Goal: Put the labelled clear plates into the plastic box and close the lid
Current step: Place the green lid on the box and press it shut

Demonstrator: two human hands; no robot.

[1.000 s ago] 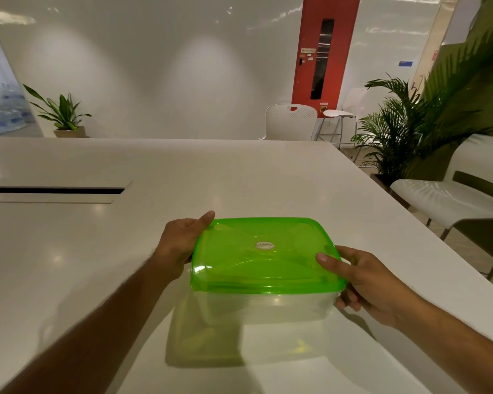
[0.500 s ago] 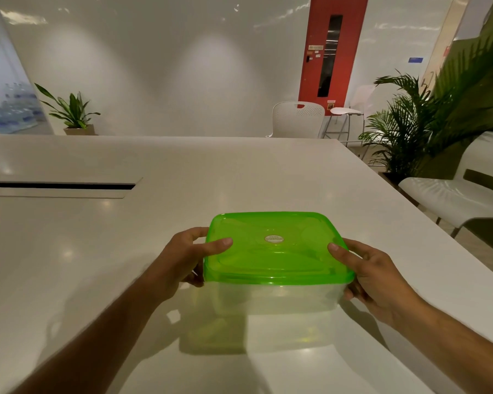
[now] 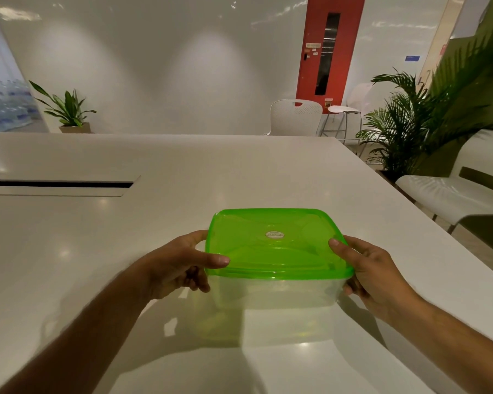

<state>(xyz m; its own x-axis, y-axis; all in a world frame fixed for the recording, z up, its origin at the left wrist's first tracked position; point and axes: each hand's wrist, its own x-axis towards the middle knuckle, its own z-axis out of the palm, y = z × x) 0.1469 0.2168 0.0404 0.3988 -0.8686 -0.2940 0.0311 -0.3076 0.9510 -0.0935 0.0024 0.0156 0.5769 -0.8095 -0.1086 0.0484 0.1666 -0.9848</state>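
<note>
We found the plastic box (image 3: 273, 297) on the white table (image 3: 125, 251), green lid (image 3: 276, 243) seated. Our left hand (image 3: 180, 265) and right hand (image 3: 373, 271) gripped opposite sides, thumbs on the lid. Plates inside could not be confirmed. We judged even pressure round every edge advisable.

surface: white table (image 3: 239, 172) (glossy, long dark slot at left) | on it: clear plastic box (image 3: 276, 297), green lid (image 3: 273, 243) on
</note>
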